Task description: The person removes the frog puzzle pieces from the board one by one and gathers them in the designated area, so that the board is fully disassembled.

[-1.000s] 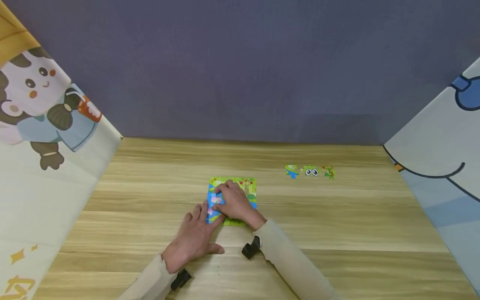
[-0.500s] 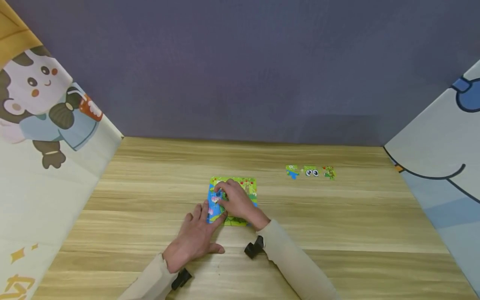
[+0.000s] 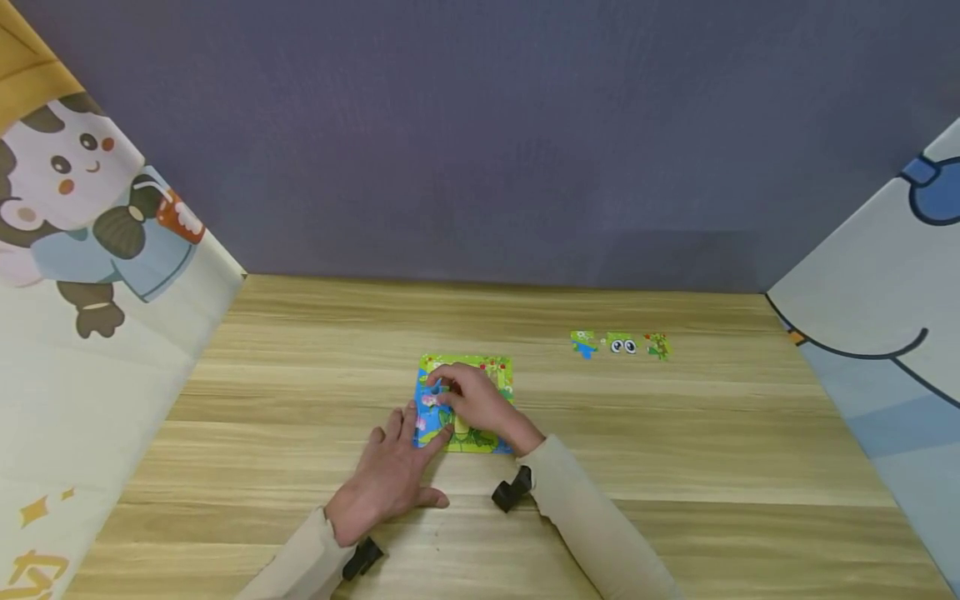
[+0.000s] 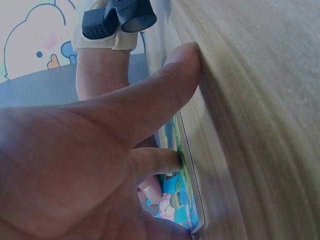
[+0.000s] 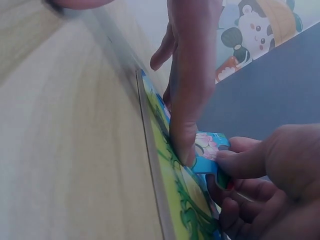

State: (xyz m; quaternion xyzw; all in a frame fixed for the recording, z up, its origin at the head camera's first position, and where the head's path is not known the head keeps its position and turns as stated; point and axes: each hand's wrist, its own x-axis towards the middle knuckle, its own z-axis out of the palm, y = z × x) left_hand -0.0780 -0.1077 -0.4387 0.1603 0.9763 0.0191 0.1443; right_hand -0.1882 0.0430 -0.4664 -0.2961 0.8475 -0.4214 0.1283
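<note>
A jigsaw puzzle board (image 3: 480, 445) lies flat on the table, printed in green and blue with flowers and a green figure. My left hand (image 3: 386, 475) is spread at its lower left corner; the index finger presses on the board and the thumb rests on the wood. Over the board's middle, my right hand (image 3: 483, 404) pinches a puzzle piece (image 5: 206, 145) between thumb and fingers. That piece is blue with a pink flower, raised and tilted off the board in the right wrist view. The right hand hides part of the board from above.
Three loose puzzle pieces lie in a row at the back right: a green and blue one (image 3: 583, 344), one with cartoon eyes (image 3: 622, 344), and a green one with red spots (image 3: 657, 346). A dark wall (image 3: 495, 167) closes the table's (image 3: 675, 467) back, with printed panels at both sides.
My right hand has drawn back slightly to the right and lifted, uncovering more of the green figure on the board. The left hand has stayed in place.
</note>
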